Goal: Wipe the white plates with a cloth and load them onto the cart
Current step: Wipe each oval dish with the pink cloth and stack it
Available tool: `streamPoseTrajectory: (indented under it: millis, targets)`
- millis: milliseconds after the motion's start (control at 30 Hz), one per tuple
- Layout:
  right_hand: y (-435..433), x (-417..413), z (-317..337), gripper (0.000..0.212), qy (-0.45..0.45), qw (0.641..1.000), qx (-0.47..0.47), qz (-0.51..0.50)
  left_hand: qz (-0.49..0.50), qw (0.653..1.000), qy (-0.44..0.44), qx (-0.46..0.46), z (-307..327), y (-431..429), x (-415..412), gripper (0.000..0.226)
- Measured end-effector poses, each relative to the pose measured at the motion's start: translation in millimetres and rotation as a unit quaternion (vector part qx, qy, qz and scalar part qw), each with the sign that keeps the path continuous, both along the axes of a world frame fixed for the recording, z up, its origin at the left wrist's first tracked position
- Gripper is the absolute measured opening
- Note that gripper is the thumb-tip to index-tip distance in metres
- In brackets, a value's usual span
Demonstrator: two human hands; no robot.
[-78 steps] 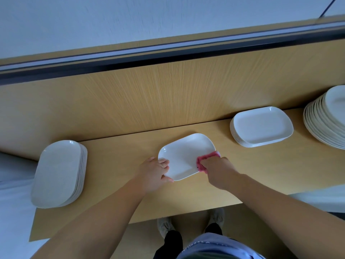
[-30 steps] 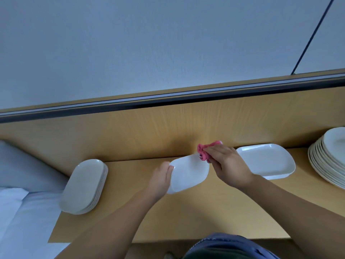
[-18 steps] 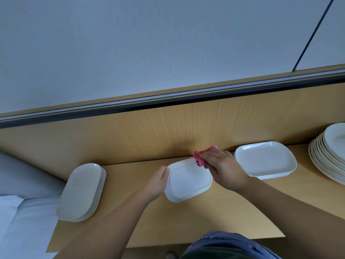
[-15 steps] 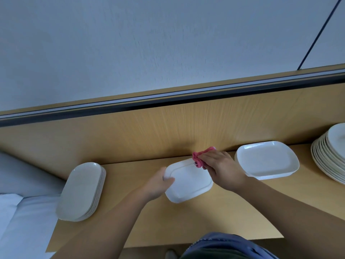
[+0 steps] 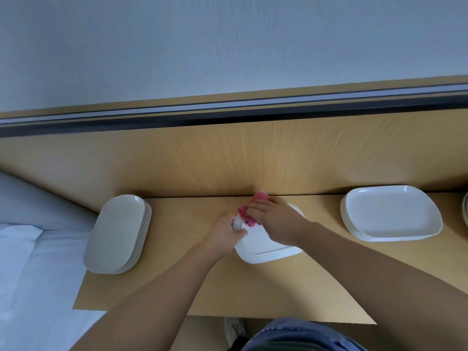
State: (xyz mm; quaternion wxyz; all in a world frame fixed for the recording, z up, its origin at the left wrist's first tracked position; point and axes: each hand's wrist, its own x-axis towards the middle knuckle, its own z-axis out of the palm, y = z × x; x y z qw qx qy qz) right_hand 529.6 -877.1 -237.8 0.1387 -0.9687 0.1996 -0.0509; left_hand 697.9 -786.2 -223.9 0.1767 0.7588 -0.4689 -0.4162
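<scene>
A white rectangular plate (image 5: pixel 263 248) lies underside up in the middle of the wooden shelf (image 5: pixel 192 295). My left hand (image 5: pixel 224 235) grips its left edge with curled fingers. My right hand (image 5: pixel 274 219) holds a pink cloth (image 5: pixel 249 216) and presses it on the plate's far left corner, close to the left hand. Much of the plate is hidden under both hands.
A stack of oval white plates (image 5: pixel 117 233) sits at the shelf's left end. A stack of rectangular white plates (image 5: pixel 390 216) stands to the right, with the edge of another stack (image 5: pixel 465 211) at the frame's right border. A wooden back panel (image 5: pixel 228 160) rises behind.
The plate has been turned underside up and lowered onto the shelf. My right hand slid the cloth left along the far edge toward my left hand. The view shifted left and down.
</scene>
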Motion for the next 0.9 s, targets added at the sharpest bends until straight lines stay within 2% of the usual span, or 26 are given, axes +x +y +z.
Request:
streamPoseTrajectory:
  millis: [100, 200, 533, 633, 767, 900]
  targets:
    - [2, 9, -10, 0.071, 0.054, 0.998, 0.035, -0.007, -0.002, 1.0, -0.017, 0.0, -1, -3, 0, 0.019]
    - [1, 11, -15, 0.074, 0.083, 0.996, 0.031, -0.008, 0.003, 1.0, -0.028, 0.01, -5, -5, -1, 0.013]
    - [-23, -35, -33, 0.065, 0.053, 0.996, 0.041, -0.051, 0.042, 0.998, -0.016, 0.042, -10, -6, -4, 0.032]
    - [-28, -52, -32, 0.065, 0.04, 0.994, 0.048, -0.092, 0.041, 0.998, -0.02, 0.041, -9, -7, -4, 0.031]
    - [-26, -69, -35, 0.06, 0.048, 0.979, 0.104, -0.168, 0.046, 0.998, -0.019, 0.038, -8, -6, -4, 0.033]
    - [-19, -73, -39, 0.059, 0.05, 0.967, 0.13, -0.211, -0.011, 0.999, 0.017, 0.028, -2, -2, -2, 0.055]
